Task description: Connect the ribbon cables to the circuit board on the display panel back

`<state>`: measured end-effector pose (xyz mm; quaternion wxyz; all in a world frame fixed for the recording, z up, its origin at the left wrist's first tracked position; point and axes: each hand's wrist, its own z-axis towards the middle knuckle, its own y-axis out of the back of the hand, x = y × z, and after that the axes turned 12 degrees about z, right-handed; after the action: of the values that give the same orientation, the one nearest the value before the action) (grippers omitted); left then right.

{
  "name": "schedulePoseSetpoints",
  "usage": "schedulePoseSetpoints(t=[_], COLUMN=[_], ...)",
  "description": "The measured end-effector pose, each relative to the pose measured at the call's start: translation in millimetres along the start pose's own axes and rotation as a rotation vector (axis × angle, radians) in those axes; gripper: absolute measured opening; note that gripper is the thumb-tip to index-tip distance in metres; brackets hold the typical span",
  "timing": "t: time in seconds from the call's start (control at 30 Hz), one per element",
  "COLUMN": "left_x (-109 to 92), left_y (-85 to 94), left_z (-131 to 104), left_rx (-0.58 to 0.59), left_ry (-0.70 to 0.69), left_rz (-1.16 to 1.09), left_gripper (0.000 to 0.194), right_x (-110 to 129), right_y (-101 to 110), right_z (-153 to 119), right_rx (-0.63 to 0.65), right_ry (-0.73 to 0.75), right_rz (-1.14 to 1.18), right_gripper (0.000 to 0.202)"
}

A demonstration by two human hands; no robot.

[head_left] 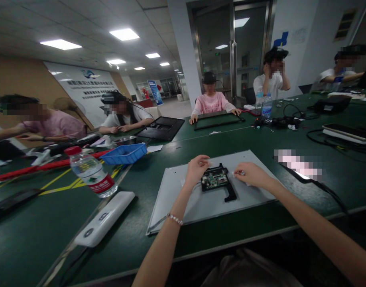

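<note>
A flat grey panel [177, 199] lies on the table before me. On it rests a green circuit board [214, 178] in a black plastic frame [231, 193], whose arm reaches toward my side. My left hand [197, 169] is at the frame's upper left corner, thumb and fingers brought together; a small pale bit shows by the fingertips, too small to name. Just right of the frame, my right hand [250, 173] is closed in a pinch, with something small and whitish at its fingertips. A thin cable runs off the panel's left side, partly behind my left forearm.
Left of the panel stand a water bottle [91, 173], a white power bank [105, 219] and a blue tray [124, 153]. A phone [299, 167] with a cable lies at right. Across the table, a person in pink has both hands by a black bezel [219, 119]; other people sit around.
</note>
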<state>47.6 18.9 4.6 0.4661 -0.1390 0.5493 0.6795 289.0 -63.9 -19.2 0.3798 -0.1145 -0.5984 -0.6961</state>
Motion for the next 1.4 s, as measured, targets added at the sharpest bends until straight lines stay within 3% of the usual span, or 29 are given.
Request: schedulePoseSetpoints(t=[0.13,0.33,0.47,0.67,0.83,0.97,1.2,1.4], left_x=[-1.3,-15.5,-18.3,-8.5,-9.9,-10.3,-2.8,-1.5], left_y=[-2.7,-5.0,-5.6,-3.5,-0.4,-3.3,-10.6,-14.2], left_z=[-4.6,-13.0,-14.2,-11.9,-19.6,-26.0,-28.1,-29.3], left_rx=[0.010,0.087,0.093,0.071,0.013,0.098,0.117,0.098], left_ry=[0.003,0.056,0.061,0.035,-0.083,-0.099,-0.084,-0.060], left_rz=[-0.081,-0.198,-0.252,-0.204,0.359,0.660,0.757,0.795], left_gripper=[0.024,0.029,0.028,0.017,0.022,0.029,0.027,0.025], right_x=[2.0,18.9,35.0,41.4,32.5,29.1,32.7,29.9], right_y=[-2.7,-14.5,-21.7,-24.1,-11.5,-10.8,-25.8,-24.4], right_z=[2.8,24.5,43.3,54.3,64.2,77.8,79.0,74.7], right_rx=[-0.055,-0.133,-0.196,-0.272,-0.182,-0.044,0.063,0.136], right_ry=[0.012,0.024,0.067,0.111,0.143,0.124,0.015,-0.028], right_rz=[0.118,0.528,0.598,0.487,0.142,-0.182,-0.231,-0.229], right_gripper=[0.023,0.033,0.022,0.016,0.022,0.022,0.021,0.029])
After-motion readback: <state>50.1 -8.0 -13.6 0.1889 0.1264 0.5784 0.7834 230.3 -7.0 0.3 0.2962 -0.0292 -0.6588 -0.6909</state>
